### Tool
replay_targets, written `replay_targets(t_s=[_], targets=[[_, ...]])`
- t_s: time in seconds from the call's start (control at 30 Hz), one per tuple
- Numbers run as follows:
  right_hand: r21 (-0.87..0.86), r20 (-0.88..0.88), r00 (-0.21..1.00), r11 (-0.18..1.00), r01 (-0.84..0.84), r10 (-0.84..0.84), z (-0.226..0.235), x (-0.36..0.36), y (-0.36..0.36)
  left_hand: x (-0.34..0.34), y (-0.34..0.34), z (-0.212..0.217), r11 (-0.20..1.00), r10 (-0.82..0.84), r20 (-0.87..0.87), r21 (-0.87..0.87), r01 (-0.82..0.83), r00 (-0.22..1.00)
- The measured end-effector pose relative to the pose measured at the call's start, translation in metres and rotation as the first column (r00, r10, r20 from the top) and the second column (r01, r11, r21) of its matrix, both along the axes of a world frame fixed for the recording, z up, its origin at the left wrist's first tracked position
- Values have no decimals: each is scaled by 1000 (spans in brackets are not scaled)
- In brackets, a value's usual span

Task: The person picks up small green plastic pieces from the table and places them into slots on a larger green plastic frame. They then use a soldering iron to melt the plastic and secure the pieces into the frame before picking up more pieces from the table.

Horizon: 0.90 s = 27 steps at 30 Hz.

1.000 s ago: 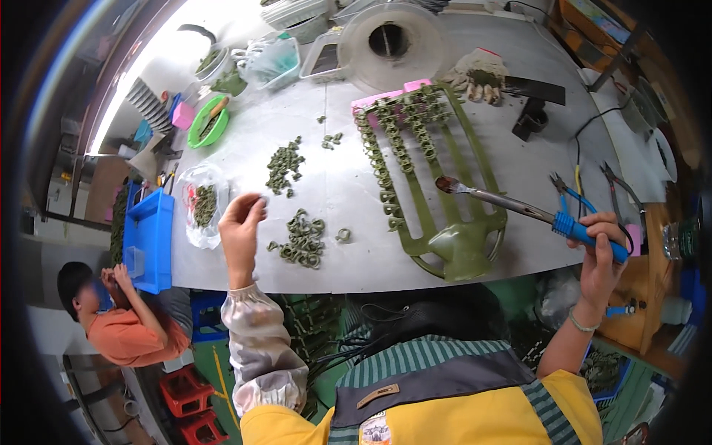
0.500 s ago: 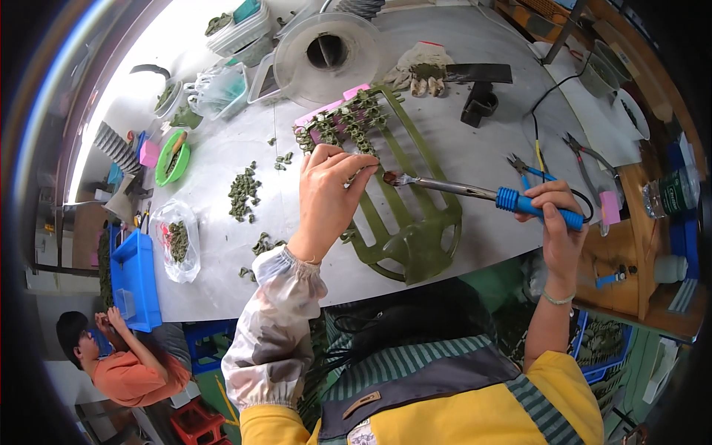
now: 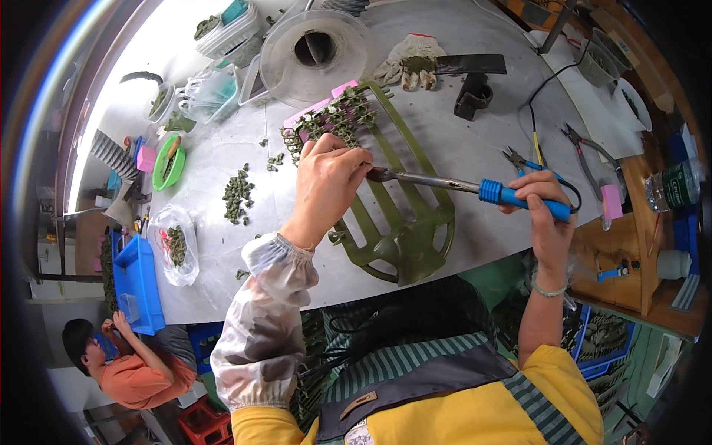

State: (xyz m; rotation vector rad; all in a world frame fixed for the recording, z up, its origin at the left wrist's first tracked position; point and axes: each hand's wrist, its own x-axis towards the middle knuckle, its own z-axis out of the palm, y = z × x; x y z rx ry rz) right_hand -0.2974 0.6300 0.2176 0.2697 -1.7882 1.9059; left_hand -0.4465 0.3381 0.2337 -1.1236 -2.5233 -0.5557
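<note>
My right hand [image 3: 540, 199] grips the blue handle of a soldering iron [image 3: 475, 188] whose metal tip points left, toward my left hand. My left hand [image 3: 326, 184] is pinched shut over a long olive-green plastic rack [image 3: 404, 230] lying on the grey table [image 3: 460, 133]; what its fingertips hold is too small to make out. Small green parts fill the rack's far rows [image 3: 326, 122]. The iron's tip meets the fingertips of my left hand right above the rack.
Loose piles of green parts [image 3: 237, 194] and a clear bag of them [image 3: 173, 245] lie to the left, beside a blue bin [image 3: 136, 282]. A clear spool [image 3: 315, 48], a glove [image 3: 408, 65], pliers [image 3: 586, 152] and a bottle [image 3: 673, 187] sit further off. Another person in orange [image 3: 126, 371] crouches lower left.
My left hand moved from the pile of green parts at left over to the rack and met the iron's tip. The view shifted too.
</note>
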Motion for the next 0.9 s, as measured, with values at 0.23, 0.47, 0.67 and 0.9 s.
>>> replay_targets(t_s=[0.23, 0.47, 0.67, 0.9], targets=[[52, 26, 997, 997, 64, -66, 12, 20, 15, 1, -16, 22, 985, -67, 108, 165, 48, 992], [50, 32, 998, 998, 50, -51, 4, 33, 25, 59, -160, 11, 929, 293, 622, -5, -371, 726], [53, 52, 997, 997, 50, -53, 10, 36, 17, 97, -152, -27, 959, 237, 557, -6, -282, 796], [122, 36, 998, 991, 54, -59, 20, 38, 3, 111, -129, -61, 894, 407, 151, -271, -358, 901]])
